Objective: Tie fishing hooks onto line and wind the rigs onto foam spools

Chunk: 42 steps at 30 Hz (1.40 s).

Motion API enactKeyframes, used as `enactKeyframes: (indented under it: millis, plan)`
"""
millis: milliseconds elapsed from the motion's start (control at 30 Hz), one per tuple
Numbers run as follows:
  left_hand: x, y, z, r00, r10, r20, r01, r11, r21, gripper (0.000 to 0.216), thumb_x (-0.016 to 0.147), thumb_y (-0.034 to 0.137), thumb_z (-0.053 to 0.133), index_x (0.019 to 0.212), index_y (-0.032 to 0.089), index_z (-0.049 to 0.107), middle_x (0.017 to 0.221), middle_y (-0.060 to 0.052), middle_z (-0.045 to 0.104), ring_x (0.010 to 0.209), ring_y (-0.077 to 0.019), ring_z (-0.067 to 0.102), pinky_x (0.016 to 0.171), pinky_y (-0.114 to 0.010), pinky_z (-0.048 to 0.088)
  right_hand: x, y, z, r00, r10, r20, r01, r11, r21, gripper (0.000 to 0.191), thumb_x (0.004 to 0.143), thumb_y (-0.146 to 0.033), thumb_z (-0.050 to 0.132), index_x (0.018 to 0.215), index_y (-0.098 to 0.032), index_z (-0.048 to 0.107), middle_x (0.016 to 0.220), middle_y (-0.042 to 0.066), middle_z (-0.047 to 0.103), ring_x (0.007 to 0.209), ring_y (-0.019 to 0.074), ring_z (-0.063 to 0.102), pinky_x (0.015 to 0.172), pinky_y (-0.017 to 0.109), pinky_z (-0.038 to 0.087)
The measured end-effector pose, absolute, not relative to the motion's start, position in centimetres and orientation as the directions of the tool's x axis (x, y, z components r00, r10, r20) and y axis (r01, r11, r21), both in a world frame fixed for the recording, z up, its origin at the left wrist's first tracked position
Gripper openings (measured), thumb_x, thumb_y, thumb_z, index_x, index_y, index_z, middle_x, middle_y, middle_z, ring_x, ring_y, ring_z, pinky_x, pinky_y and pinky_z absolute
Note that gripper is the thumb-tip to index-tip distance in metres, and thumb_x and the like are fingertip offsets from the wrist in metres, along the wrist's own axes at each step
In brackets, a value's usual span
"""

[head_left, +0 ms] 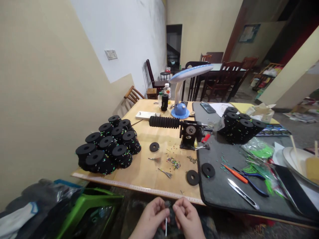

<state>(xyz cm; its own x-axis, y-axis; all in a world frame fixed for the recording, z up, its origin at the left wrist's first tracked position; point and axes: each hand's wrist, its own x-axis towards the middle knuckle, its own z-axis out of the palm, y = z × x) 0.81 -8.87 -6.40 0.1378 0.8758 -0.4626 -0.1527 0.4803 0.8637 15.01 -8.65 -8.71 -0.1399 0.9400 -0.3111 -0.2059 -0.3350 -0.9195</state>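
Observation:
My left hand (151,217) and my right hand (187,217) meet at the bottom edge, below the table's front edge. Both pinch a small dark item (167,204) between the fingertips; a thin white strip (166,226) hangs from it. I cannot make out what the item is. On the wooden table (147,169) lie loose black foam discs (192,177), a small heap of coloured beads (173,162) and a black winding machine (189,133) carrying a row of black discs on its shaft (164,121).
A pile of stacked black discs (108,144) sits at the left, another (240,127) at the right on a grey mat (224,189). Scissors (251,177), thread snips (243,193), a blue desk lamp (180,111), a phone (208,107) and a green stool (87,205) surround the work area.

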Motion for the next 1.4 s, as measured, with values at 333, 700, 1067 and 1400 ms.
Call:
enactKeyframes:
  millis: [333,700,1067,1400]
  plan:
    - [1.6,-9.5,-6.9,0.161,0.902,-0.402,-0.101,0.420,0.902,0.043,0.067,0.052,0.076,0.067,0.020,0.047,0.058,0.004,0.054,0.053,-0.0112,0.052,0.042,-0.019,0.040,14.9,-8.7,-8.3,-0.150,0.932,-0.331,-0.111,-0.348,-0.931,0.062,0.061,-0.080,0.063,0.066,-0.019,0.050,0.042,-0.011,0.038,0.037,0.0056,0.030,0.041,0.018,0.022]
    - [2.2,-9.6,-7.9,0.139,0.908,-0.395,-0.129,0.413,0.902,0.041,0.068,0.048,0.077,0.067,0.021,0.046,0.057,0.008,0.048,0.048,-0.0090,0.048,0.041,-0.018,0.041,15.1,-8.9,-9.2,-0.126,0.952,-0.278,-0.106,-0.291,-0.951,0.057,0.068,-0.074,0.064,0.067,-0.019,0.050,0.047,-0.008,0.044,0.040,0.0078,0.038,0.042,0.019,0.029]
    - [1.8,-9.5,-8.2,0.223,0.868,-0.444,-0.250,0.491,0.835,0.038,0.070,0.050,0.076,0.073,0.017,0.055,0.059,0.004,0.060,0.050,-0.0104,0.055,0.051,-0.022,0.042,15.2,-9.0,-8.9,-0.110,0.941,-0.319,-0.154,-0.333,-0.930,0.059,0.064,-0.077,0.065,0.066,-0.020,0.050,0.042,-0.010,0.044,0.035,0.0061,0.036,0.040,0.018,0.028]
    - [1.7,-9.3,-9.2,0.161,0.877,-0.452,-0.235,0.479,0.846,0.037,0.070,0.050,0.074,0.072,0.018,0.054,0.057,0.005,0.058,0.048,-0.0100,0.051,0.048,-0.021,0.040,15.8,-10.3,-10.8,-0.158,0.932,-0.325,-0.154,-0.349,-0.925,0.053,0.072,-0.070,0.064,0.068,-0.019,0.050,0.047,-0.007,0.053,0.036,0.0046,0.032,0.039,0.017,0.023]
